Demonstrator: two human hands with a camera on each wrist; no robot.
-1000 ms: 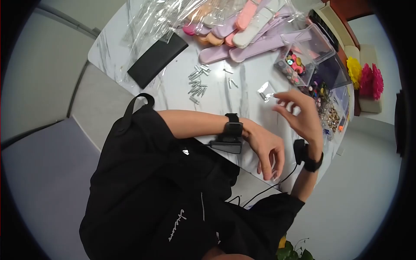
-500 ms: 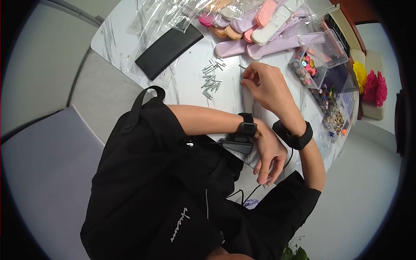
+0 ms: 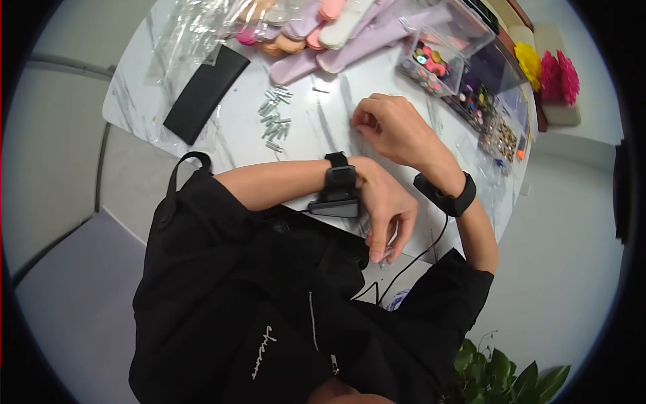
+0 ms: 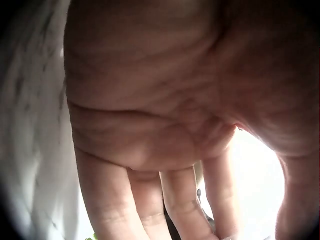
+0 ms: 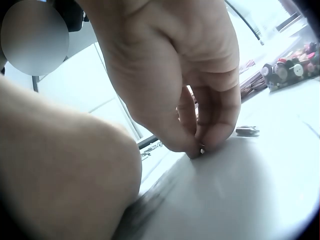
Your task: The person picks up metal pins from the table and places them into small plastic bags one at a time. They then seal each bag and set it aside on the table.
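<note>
The right hand's fingers are curled with thumb and fingertips pinched on a tiny metal pin, pressing it against the worktop just right of the loose heap of pins. The left hand hangs over the worktop's near edge with its fingers straight and relaxed, holding nothing, its forearm lying across the worktop below the right hand. Farther out lie a black case to the left, pastel cases at the far side, and bead boxes to the right.
</note>
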